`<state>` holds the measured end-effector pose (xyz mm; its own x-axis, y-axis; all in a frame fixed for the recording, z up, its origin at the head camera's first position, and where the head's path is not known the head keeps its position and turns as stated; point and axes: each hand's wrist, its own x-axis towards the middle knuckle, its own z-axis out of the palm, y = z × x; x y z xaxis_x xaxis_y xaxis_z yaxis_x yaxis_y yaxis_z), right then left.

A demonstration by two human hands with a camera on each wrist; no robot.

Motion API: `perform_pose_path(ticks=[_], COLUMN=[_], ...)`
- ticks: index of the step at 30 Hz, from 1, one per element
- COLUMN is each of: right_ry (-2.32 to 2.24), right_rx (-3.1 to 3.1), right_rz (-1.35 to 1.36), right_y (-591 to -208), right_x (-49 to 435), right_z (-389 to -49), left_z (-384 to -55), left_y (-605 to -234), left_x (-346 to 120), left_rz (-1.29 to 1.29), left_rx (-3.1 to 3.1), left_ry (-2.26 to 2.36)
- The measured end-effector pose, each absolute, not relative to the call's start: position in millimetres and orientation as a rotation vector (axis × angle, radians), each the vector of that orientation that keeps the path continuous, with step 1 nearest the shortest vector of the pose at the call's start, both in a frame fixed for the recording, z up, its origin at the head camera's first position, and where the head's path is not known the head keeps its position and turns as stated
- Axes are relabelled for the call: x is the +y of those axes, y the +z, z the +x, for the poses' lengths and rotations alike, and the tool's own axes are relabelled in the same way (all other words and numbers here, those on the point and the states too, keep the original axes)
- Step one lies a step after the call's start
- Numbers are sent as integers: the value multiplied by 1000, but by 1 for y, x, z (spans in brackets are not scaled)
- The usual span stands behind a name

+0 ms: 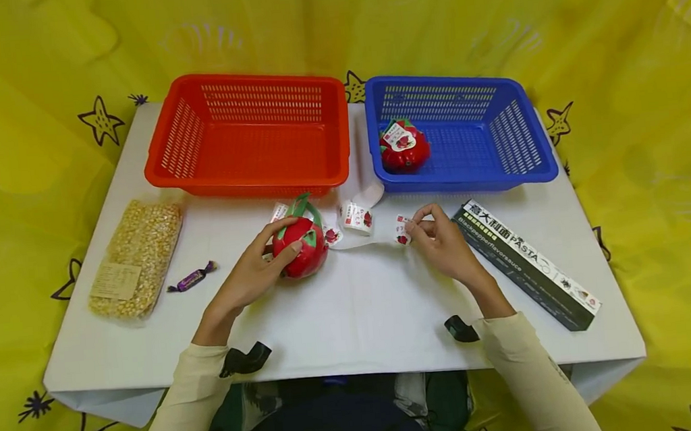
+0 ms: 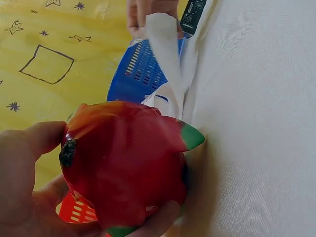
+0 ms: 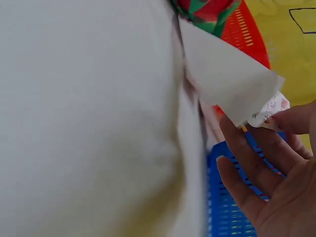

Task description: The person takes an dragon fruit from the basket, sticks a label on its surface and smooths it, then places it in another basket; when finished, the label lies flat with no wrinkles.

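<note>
My left hand (image 1: 251, 270) grips a red dragon fruit (image 1: 311, 260) with green scales, resting on the table in front of the red basket. In the left wrist view the fruit (image 2: 128, 158) fills the middle, thumb on one side and fingers beneath. My right hand (image 1: 443, 248) pinches a printed sticker (image 1: 402, 230) between thumb and fingertips. A paper backing strip (image 3: 227, 69) runs from these fingers toward the fruit in the right wrist view. Between the hands lies a roll of stickers (image 1: 356, 217). Another dragon fruit (image 1: 404, 154), bearing a sticker, sits in the blue basket's left end.
A red basket (image 1: 252, 187) and a blue basket (image 1: 471, 182) stand along the table's back. At left lie a bag of corn kernels (image 1: 147, 248) and a purple wrapped candy (image 1: 192, 278). A long pasta box (image 1: 526, 265) lies slanted beside the right hand.
</note>
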<state>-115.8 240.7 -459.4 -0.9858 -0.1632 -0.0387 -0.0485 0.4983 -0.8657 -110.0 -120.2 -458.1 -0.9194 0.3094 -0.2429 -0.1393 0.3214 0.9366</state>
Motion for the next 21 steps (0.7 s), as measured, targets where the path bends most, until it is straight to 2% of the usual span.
perform_pose_path(ticks=[14,21], right_ry=[-2209,-2033], right_rx=[2615,2423], right_rz=[-76,-265], right_y=[-422,-420], right_x=[219,167], right_z=[-120,-120], left_z=[-113,-112], left_y=[-458,-463], left_x=[-124,-131], left_rz=[170,210], left_rx=[2194,2158], left_ry=[1647,1695])
